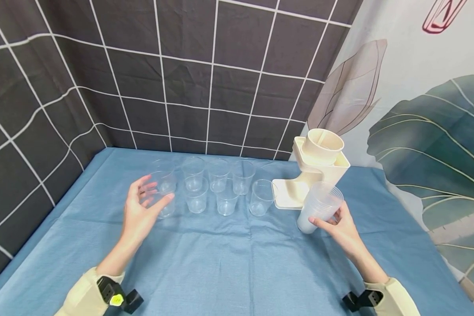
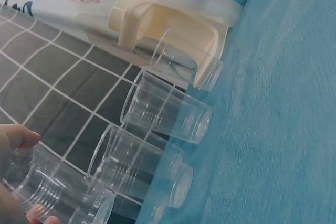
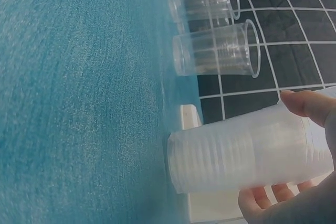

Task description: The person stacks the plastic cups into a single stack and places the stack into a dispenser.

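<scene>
My left hand (image 1: pixel 139 217) grips a clear plastic cup (image 2: pixel 60 190) at the left end of the front row, thumb on one side and fingers curved round the other. Through its transparent wall, some fingertips show in the left wrist view. On the right, my right hand (image 1: pixel 341 228) holds a tall stack of nested plastic cups (image 3: pixel 236 153), tilted, its lower end close over the blue cloth. The thumb lies on one side of the stack, the fingers on the opposite side.
Several clear cups (image 1: pixel 226 202) stand upright in two rows across the blue cloth (image 1: pixel 205 272). Behind the stack is a cream plastic stand (image 1: pixel 294 193) with a round tube on top. A dark gridded curtain (image 1: pixel 185 83) hangs behind the table.
</scene>
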Demonstrator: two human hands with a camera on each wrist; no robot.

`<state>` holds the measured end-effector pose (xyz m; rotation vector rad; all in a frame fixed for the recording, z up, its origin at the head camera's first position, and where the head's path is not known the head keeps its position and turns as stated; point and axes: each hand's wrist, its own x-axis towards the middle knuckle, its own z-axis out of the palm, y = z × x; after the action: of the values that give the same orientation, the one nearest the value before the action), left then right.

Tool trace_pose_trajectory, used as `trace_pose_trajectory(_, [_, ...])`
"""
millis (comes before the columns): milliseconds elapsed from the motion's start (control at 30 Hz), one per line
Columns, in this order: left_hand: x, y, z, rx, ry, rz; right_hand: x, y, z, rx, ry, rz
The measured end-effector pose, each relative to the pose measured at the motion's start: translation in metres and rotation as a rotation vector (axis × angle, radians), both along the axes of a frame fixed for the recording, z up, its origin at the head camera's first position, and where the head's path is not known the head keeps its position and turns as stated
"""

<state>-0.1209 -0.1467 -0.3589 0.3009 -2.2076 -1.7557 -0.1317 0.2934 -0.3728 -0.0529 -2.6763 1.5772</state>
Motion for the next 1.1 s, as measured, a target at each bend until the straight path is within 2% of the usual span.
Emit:
trace_pose_trajectory(467, [0.002,0.013,0.010,0.002,0.045,-0.042,0.000,0.001,0.000,0.002,-0.013,0.003])
trace_pose_trajectory(867, [-0.002,0.028,0.016,0.034,0.109,-0.111,0.000,0.001,0.000,-0.001,0.010,0.004])
trace_pose_trajectory(1100, [-0.004,0.039,0.020,0.032,0.112,-0.152,0.000,0.000,-0.001,-0.011,0.011,0.002])
